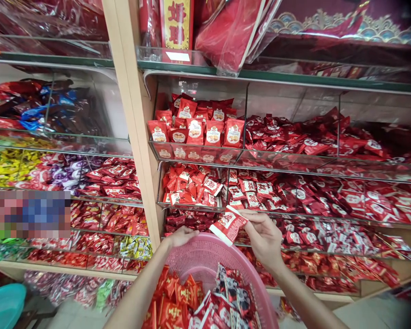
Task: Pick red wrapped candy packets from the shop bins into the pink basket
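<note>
My right hand pinches a small red-and-white snack packet between thumb and fingers, just above a pink plastic mesh basket. My left hand rests over the far rim of that basket and appears to hold it. Inside the basket lie a pile of red packets and several dark patterned packets. The lower part of the basket is cut off by the frame's bottom edge.
Glass-fronted shelf bins full of red packets rise directly ahead, with a wooden upright between bays. Colourful wrapped sweets fill the left bay. A teal tub stands low at the left, above a tiled floor.
</note>
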The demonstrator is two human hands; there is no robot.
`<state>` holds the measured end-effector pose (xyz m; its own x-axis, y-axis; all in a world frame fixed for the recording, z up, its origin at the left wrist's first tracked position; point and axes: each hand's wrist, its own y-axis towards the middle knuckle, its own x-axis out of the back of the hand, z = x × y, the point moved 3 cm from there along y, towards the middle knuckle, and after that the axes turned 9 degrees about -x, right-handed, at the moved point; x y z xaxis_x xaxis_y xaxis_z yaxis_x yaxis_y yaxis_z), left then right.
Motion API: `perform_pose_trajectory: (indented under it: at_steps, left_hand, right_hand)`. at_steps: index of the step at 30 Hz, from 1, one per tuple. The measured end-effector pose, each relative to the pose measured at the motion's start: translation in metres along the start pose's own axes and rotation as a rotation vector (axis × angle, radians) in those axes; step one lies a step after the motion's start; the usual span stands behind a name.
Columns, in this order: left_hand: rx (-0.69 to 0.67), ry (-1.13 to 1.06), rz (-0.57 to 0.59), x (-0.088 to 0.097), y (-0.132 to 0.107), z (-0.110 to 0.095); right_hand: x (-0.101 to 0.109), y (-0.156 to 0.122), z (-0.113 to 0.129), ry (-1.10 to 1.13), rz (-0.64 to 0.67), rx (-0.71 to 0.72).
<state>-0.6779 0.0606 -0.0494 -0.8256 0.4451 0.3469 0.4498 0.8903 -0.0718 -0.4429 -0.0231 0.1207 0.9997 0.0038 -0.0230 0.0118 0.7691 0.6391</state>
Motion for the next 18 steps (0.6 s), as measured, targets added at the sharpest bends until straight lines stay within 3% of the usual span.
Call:
perform_pose_trajectory:
  at_steps: [4,8,14,18]
  left_hand:
    - [-0.006,0.027,-0.016,0.0,-0.001,-0.002]
    - [-0.001,0.042,-0.021,-0.001,-0.004,-0.011]
    - [-0.017,0.075,0.01,-0.003,-0.008,-0.029]
    - [-0.02,0.115,-0.011,-0.005,-0.012,-0.044]
  right_hand:
    - [0.004,-0.005,0.003,-0.01,0.071,0.024]
    - [0.001,-0.002,0.011,-0.229,0.261,-0.002]
    - [-0.003,0.0,0.008,-0.444,0.63,-0.205]
    - [-0.002,-0.006,-0.002,-0.464,0.732,-0.344]
